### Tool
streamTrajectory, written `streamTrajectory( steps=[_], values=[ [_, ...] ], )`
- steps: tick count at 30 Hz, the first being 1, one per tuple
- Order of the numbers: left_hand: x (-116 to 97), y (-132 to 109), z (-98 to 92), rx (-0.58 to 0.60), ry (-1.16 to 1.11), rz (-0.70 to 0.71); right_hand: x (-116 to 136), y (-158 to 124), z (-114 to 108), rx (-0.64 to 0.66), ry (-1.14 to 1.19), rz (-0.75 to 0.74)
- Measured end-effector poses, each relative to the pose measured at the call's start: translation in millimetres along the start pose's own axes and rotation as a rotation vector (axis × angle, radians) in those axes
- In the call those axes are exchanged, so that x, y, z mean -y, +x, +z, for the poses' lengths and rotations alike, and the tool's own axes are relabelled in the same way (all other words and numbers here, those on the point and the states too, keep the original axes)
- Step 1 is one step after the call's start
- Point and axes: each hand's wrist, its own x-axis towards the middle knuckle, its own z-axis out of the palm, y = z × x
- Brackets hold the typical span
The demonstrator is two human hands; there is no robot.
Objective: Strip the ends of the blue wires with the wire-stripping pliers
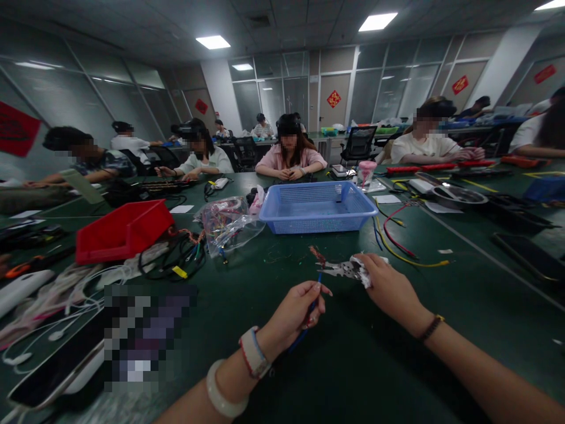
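My left hand (301, 306) pinches a blue wire (314, 301), its upper end pointing away from me and its tail running down below the palm. My right hand (385, 282) is wrapped around wire stripper pliers (344, 269), whose handles have white material around them. The jaws reach left, close to the tip of the blue wire; whether they grip it I cannot make out. Just beyond the jaws lies a small tangle of bare copper strands (316, 254) on the green table.
A blue mesh basket (318, 225) stands ahead, with a red bin (128, 232) to its left. Between them lies a clear plastic bag (229, 224). Yellow, red and blue wires (392, 241) lie at right, a phone (57, 359) at lower left. Several people sit beyond.
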Motion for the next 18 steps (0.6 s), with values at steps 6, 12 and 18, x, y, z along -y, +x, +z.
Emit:
streamTrajectory(
  steps=[6, 12, 18],
  values=[
    [2.3, 0.9, 3.2, -0.027, 0.119, 0.055, 11.6, -2.2, -9.8, 0.146, 0.058, 0.069],
    [-3.3, -1.2, 2.0, -0.043, 0.246, 0.157, 20.0, -1.5, -28.2, 0.298, 0.272, 0.123],
    [-12.9, -8.4, -2.0, -0.036, 0.493, 0.327, 18.8, -4.5, -40.4, 0.535, 0.711, 0.127]
  ],
)
